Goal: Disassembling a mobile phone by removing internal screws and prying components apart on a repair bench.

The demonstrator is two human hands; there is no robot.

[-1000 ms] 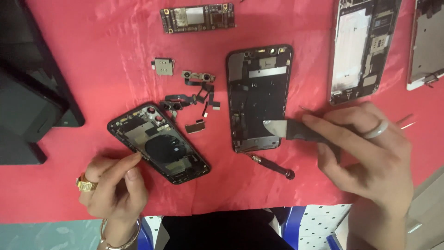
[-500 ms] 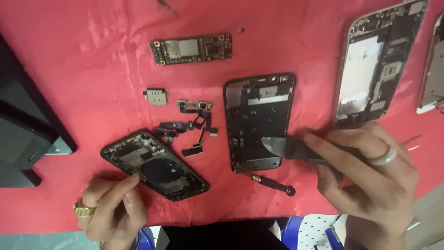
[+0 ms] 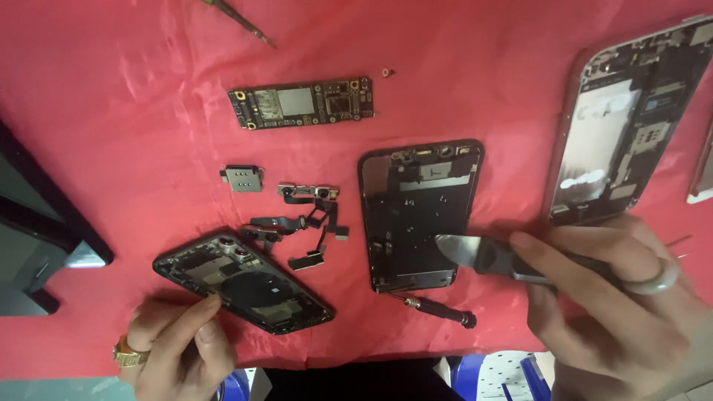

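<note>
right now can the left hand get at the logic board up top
Probably yes: the left hand rests on the black phone shell, and only small flex parts lie between it and the logic board.

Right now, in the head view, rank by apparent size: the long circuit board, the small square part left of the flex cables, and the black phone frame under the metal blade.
1. Black phone frame, largest.
2. Long circuit board.
3. Small square part, smallest.
</note>
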